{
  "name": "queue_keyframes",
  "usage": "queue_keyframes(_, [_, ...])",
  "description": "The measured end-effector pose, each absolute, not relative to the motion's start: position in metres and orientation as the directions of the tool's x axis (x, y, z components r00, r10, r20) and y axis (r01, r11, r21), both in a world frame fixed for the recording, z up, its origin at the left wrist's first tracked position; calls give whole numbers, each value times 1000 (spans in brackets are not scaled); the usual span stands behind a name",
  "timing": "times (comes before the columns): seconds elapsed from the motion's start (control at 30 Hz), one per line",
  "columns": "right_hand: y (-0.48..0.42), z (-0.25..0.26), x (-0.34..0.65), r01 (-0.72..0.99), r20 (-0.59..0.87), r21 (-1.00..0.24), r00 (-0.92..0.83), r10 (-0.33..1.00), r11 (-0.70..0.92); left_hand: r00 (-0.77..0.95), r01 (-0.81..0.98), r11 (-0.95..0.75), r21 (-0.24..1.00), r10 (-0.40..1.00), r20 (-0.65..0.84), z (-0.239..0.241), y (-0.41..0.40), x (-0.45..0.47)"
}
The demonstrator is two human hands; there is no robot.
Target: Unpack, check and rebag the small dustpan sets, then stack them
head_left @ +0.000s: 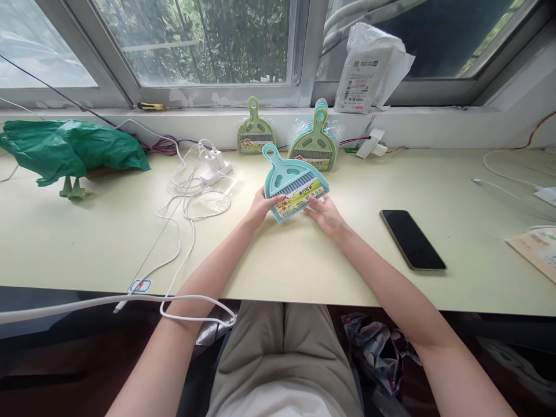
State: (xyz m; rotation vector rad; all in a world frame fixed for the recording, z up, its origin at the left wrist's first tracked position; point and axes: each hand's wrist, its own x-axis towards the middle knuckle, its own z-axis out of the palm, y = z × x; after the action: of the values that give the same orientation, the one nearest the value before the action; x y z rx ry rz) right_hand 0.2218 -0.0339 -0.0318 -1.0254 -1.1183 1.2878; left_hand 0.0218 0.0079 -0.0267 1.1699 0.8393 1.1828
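Note:
A light blue dustpan and brush set (289,170) with a printed label is held up over the middle of the table, tilted with its handle toward the upper left. My left hand (263,207) grips its lower left corner, thumb on the label. At the lower right edge, my right hand (325,214) also has hold of it, thumb on the front and fingers mostly behind. Just behind stand several wrapped sets in a row, a green dustpan set (318,139) at their front. Another green dustpan set (256,128) leans against the wall to their left.
White cables and a power strip (216,171) lie to the left, near a green plastic bag (73,147). A phone (412,240) rests on the table (260,272) at right. On the sill are a wrapped package (365,72) and a yellow utility knife (151,106).

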Motion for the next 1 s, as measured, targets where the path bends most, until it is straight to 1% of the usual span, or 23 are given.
queue_keyframes(0.07, [-37, -34, 215, -283, 11, -958, -147, 989, -32, 226, -245, -39, 969, 969, 96, -27, 7, 24])
queue_keyframes(0.17, [-39, -34, 211, -340, -2, -939, -151, 988, -54, 250, -242, -44, 969, 963, 106, -24, 4, 25])
queue_keyframes(0.3, [-39, -33, 213, -343, -40, -937, -103, 994, -73, 301, -239, -17, 971, 949, 90, -22, 2, 24])
queue_keyframes(0.43, [-37, -33, 216, -363, -37, -929, -106, 994, -73, 329, -255, 27, 967, 943, 60, -24, 3, 22])
queue_keyframes(1.0, [-39, -32, 215, -341, -53, -936, -101, 993, -85, 311, -233, -6, 972, 947, 81, -26, 5, 22])
